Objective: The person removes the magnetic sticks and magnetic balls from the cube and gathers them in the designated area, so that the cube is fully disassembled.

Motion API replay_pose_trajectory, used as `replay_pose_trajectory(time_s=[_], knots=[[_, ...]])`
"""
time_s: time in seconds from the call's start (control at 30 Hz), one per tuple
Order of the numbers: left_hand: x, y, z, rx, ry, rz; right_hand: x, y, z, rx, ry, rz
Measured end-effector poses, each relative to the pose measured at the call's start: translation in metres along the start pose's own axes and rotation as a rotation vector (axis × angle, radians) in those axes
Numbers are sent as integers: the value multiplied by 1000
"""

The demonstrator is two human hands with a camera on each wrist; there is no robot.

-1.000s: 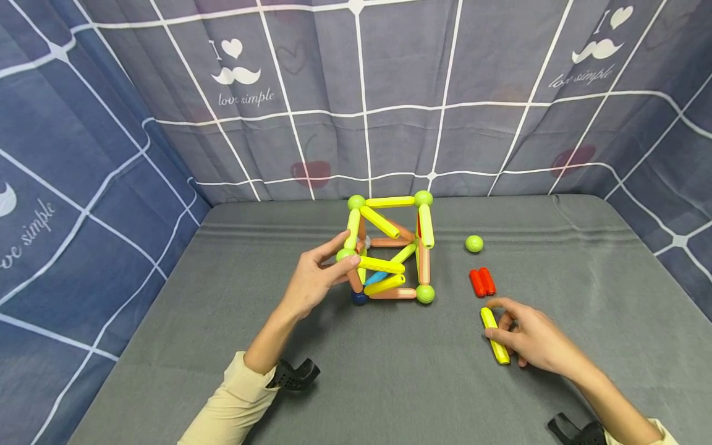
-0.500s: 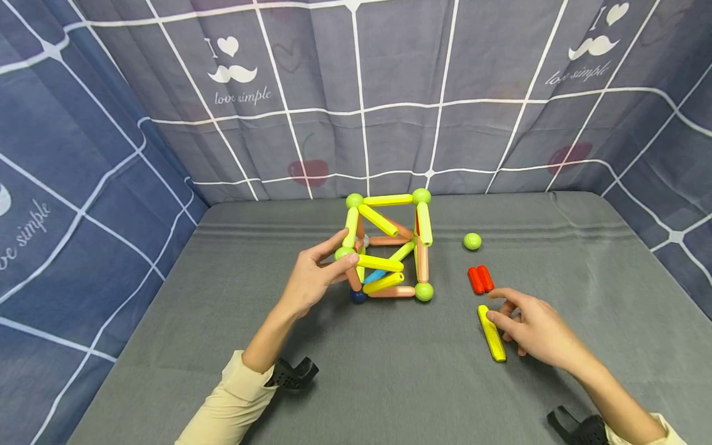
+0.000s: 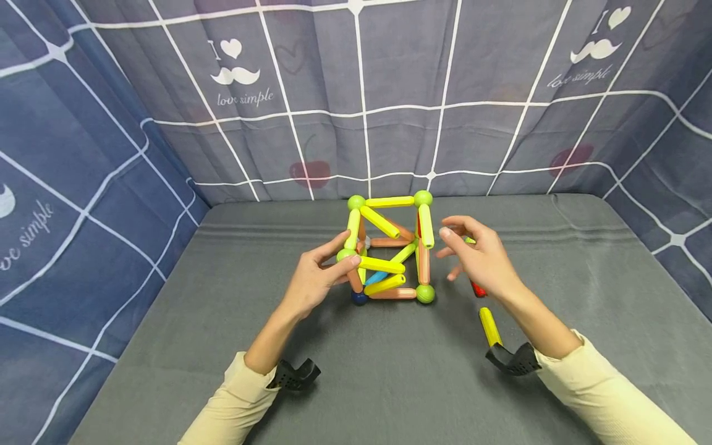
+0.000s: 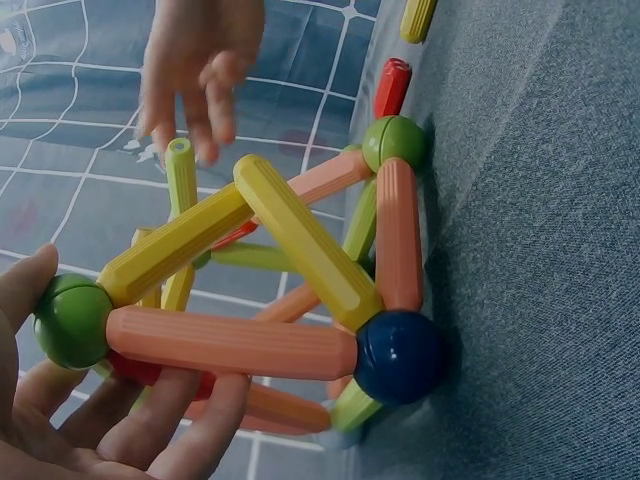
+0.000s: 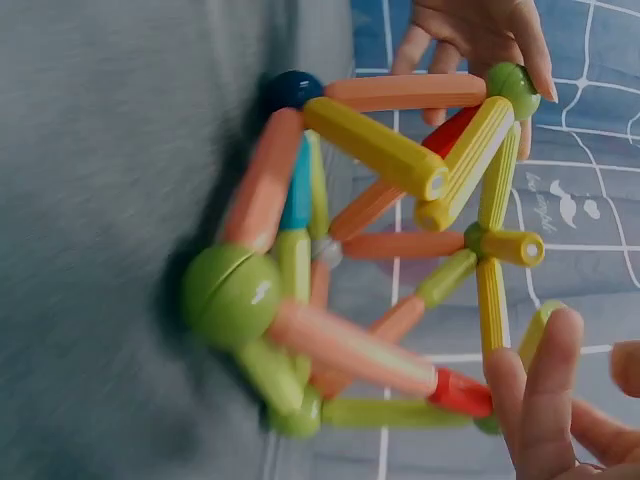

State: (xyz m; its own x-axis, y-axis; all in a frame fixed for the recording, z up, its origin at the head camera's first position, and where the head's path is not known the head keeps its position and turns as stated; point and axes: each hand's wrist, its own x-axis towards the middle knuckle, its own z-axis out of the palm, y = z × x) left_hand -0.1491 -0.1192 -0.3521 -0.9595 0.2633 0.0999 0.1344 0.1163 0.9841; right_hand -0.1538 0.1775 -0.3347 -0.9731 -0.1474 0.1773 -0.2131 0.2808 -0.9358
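The left hand (image 3: 314, 281) pinches a green ball (image 3: 346, 255) at the front left upper corner of a frame built from rods and balls. From that ball a yellow rod (image 3: 381, 265) points right with a free end. A dark blue ball (image 4: 400, 356) is at the lower corner below. The right hand (image 3: 481, 256), empty with fingers loosely bent, hovers just right of the frame, near a yellow-green rod (image 3: 426, 227) hanging from the back right upper ball (image 3: 423, 198). In the right wrist view its fingers (image 5: 548, 385) show beside the frame, touching unclear.
Right of the frame, a red rod (image 3: 479, 290) and a green piece (image 3: 470, 240) are partly hidden by the right hand. A yellow rod (image 3: 490, 326) lies nearer, partly behind the wrist camera mount. A patterned curtain (image 3: 400, 80) stands behind the grey surface (image 3: 389, 371).
The right hand has left the loose yellow rod and moved up and left to the frame's right side, over the red rods. The left hand stays at the green ball.
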Motion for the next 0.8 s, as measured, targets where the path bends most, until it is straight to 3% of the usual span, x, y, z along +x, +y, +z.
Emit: replay_pose_trajectory(time_s=[0.27,0.8], knots=[[0,0,1,-11,0,9,32,-5,20,166,-23,143],[0,-1,1,-14,5,8,34,3,18,107,-47,153]])
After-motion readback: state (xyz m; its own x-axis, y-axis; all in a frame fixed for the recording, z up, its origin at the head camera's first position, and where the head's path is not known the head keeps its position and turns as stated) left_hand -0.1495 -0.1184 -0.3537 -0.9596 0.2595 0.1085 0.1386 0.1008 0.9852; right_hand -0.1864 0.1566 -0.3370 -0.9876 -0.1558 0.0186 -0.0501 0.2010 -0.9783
